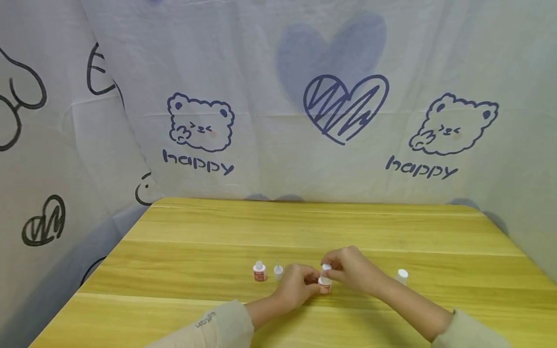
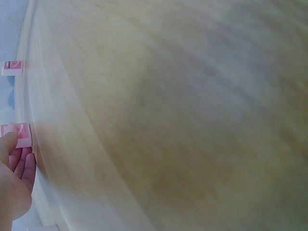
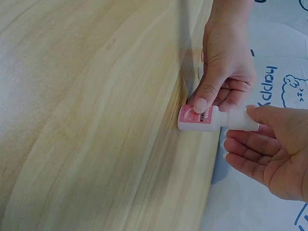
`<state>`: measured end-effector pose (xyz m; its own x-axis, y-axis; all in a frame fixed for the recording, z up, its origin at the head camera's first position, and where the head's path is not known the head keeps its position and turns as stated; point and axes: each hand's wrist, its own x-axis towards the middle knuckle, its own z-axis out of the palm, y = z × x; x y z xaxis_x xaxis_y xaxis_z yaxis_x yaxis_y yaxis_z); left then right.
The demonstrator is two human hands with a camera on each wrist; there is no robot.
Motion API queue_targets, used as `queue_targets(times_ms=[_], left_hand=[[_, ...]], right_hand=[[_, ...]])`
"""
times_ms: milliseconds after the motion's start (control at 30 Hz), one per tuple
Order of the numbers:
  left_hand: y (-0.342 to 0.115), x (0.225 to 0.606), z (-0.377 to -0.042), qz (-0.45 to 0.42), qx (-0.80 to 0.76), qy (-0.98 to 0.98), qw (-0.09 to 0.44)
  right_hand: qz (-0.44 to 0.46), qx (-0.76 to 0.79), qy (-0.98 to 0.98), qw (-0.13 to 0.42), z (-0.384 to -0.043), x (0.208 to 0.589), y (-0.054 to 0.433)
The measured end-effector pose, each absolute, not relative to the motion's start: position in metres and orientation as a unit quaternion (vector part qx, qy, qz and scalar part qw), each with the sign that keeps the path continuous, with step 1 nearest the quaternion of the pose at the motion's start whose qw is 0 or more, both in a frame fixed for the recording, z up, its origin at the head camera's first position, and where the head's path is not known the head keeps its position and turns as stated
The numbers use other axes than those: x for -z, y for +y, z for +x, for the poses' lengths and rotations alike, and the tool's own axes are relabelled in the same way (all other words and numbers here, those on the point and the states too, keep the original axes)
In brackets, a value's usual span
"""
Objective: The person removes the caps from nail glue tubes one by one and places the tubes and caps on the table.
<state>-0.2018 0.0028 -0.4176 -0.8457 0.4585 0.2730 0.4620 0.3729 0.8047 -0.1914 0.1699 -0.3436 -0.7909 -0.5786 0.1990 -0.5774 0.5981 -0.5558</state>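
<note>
Near the front middle of the table, a small white bottle with a pink label [image 1: 325, 286] stands upright. My left hand [image 1: 292, 290] grips its body, thumb lying over the label in the right wrist view. Between the thumb and fingers of my right hand [image 1: 354, 271] is the white cap [image 3: 243, 120] at the bottle's top. The cap lines up with the bottle's neck, fingers covering part of it. Left of the hands stands a second pink-labelled bottle [image 1: 259, 272], its pale nozzle exposed. Beside that is an upturned white cap [image 1: 278, 272] with a thin stem pointing up.
A further white-capped bottle [image 1: 402, 276] stands to the right, partly hidden behind my right forearm. Everything rests on a wood-grain table [image 1: 196, 232]. Behind it hangs a pale cloth [image 1: 270, 145] with drawn bears and hearts.
</note>
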Motion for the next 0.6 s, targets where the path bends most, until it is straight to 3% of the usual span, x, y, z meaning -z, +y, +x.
queue_targets(times_ms=[600], left_hand=[[0.0036,0.4151,-0.1999,-0.264,0.498,-0.826,-0.003]], right_hand=[[-0.303,0.312,0.9,0.021,-0.1916,0.3413,0.1708]])
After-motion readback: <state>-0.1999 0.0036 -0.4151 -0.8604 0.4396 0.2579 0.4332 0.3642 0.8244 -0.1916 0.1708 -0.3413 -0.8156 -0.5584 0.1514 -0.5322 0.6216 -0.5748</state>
